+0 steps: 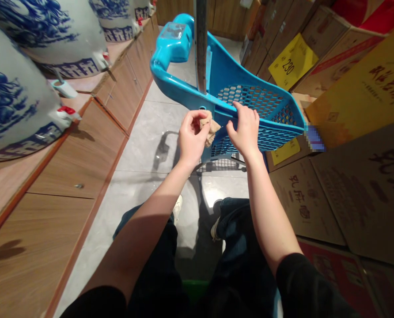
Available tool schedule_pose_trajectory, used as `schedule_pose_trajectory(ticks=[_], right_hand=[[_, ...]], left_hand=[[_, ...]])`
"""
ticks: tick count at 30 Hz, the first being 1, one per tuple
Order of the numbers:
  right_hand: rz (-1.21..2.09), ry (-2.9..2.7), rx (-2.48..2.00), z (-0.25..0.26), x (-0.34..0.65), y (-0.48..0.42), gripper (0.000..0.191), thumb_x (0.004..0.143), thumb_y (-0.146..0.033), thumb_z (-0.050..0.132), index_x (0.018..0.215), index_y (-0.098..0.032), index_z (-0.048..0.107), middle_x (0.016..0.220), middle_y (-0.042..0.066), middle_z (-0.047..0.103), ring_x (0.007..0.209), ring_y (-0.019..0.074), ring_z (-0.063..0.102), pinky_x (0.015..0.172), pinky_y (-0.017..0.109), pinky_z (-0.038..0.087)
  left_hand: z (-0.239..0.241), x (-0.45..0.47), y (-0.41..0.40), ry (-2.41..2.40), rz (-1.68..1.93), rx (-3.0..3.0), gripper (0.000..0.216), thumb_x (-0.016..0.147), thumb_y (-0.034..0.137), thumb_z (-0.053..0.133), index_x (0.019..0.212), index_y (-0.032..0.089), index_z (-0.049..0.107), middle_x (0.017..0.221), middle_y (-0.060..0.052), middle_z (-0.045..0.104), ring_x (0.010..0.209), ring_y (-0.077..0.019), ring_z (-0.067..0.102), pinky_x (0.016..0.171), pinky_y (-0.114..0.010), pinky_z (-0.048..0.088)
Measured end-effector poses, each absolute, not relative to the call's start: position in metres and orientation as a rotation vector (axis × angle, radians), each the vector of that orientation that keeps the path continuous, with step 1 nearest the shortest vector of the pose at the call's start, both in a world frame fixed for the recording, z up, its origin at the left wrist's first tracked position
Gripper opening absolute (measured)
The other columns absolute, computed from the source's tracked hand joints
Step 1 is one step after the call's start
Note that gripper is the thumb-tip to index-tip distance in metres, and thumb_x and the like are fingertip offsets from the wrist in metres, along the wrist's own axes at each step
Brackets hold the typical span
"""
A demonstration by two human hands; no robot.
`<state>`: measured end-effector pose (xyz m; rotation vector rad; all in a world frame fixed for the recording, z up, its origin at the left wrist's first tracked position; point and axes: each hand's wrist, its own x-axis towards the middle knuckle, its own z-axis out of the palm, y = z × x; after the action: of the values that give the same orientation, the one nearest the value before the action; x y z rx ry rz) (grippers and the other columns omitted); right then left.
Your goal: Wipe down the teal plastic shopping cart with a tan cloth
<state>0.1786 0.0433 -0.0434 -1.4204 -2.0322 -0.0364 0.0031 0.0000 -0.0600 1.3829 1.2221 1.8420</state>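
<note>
My left hand [192,138] is closed round a crumpled beige cloth [210,126], fingers and thumb pinching it. The cloth is at the near edge of a blue plastic shopping cart [180,86], beside the foot of an upright metal pole [201,48]. On the cart's near rim lies my right hand [245,128]; its fingers curl over the edge while the thumb sticks out to the left. A looped handle with a raised block rises at the cart's far left. Perforated mesh forms the basket's sides.
Large blue-and-white porcelain jars [14,97] with red-handled taps stand on wooden cabinets [74,176] along the left. Stacked cardboard boxes [306,203] line the right, with a yellow price sign [293,62]. Grey tiled floor [140,145] runs between them.
</note>
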Motion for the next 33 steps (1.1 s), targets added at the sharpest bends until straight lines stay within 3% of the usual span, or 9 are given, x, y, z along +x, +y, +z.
schedule_pose_trajectory(ticks=[4,8,15,21,28,33], right_hand=[[-0.032,-2.032,-1.398,-0.044,0.178,0.042,0.064,0.093,-0.021,0.052,0.157,-0.022,0.055,0.148,0.016,0.069,0.145,0.0362,0.057,0.134,0.073,0.029],[-0.018,-2.021,-1.397,-0.044,0.178,0.042,0.064,0.092,-0.020,0.051,0.156,-0.023,0.056,0.146,0.016,0.069,0.145,0.0355,0.058,0.134,0.073,0.029],[-0.033,-2.034,-1.394,-0.045,0.181,0.043,0.065,0.090,-0.020,0.051,0.155,-0.023,0.056,0.147,0.015,0.070,0.144,0.0348,0.058,0.134,0.071,0.031],[-0.023,-2.025,-1.384,-0.044,0.183,0.043,0.065,0.090,-0.021,0.050,0.155,-0.022,0.057,0.147,0.016,0.070,0.142,0.0347,0.060,0.131,0.069,0.036],[-0.016,-2.008,-1.404,-0.044,0.187,0.045,0.064,0.090,-0.021,0.051,0.153,-0.023,0.058,0.146,0.016,0.070,0.141,0.0355,0.059,0.129,0.069,0.037],[-0.033,-2.018,-1.385,-0.045,0.191,0.047,0.065,0.089,-0.021,0.051,0.154,-0.024,0.058,0.146,0.015,0.070,0.140,0.0359,0.060,0.129,0.071,0.037]], left_hand=[[-0.073,0.007,0.001,1.330,1.705,1.455,0.021,0.085,0.007,0.067,0.097,0.024,0.068,0.105,-0.001,0.074,0.087,-0.0138,0.068,0.083,-0.025,0.056],[-0.076,0.010,-0.005,1.403,1.524,1.550,0.026,0.082,0.002,0.065,0.092,0.025,0.071,0.096,0.000,0.074,0.087,-0.0158,0.069,0.085,-0.028,0.057],[-0.044,-0.011,-0.009,1.411,1.779,1.725,0.028,0.084,0.002,0.064,0.097,0.026,0.073,0.106,-0.002,0.073,0.095,-0.0192,0.069,0.091,-0.030,0.058],[-0.065,-0.003,-0.010,1.473,1.337,1.806,0.034,0.080,-0.005,0.063,0.093,0.023,0.076,0.091,0.001,0.068,0.081,-0.0159,0.065,0.081,-0.026,0.052],[-0.048,-0.015,-0.009,1.375,1.657,1.776,0.029,0.090,0.001,0.063,0.103,0.024,0.076,0.114,-0.004,0.078,0.102,-0.0195,0.072,0.095,-0.029,0.057],[-0.060,-0.014,-0.005,1.276,1.475,1.741,0.024,0.093,0.006,0.066,0.105,0.022,0.080,0.119,-0.005,0.084,0.104,-0.0187,0.079,0.097,-0.030,0.062]])
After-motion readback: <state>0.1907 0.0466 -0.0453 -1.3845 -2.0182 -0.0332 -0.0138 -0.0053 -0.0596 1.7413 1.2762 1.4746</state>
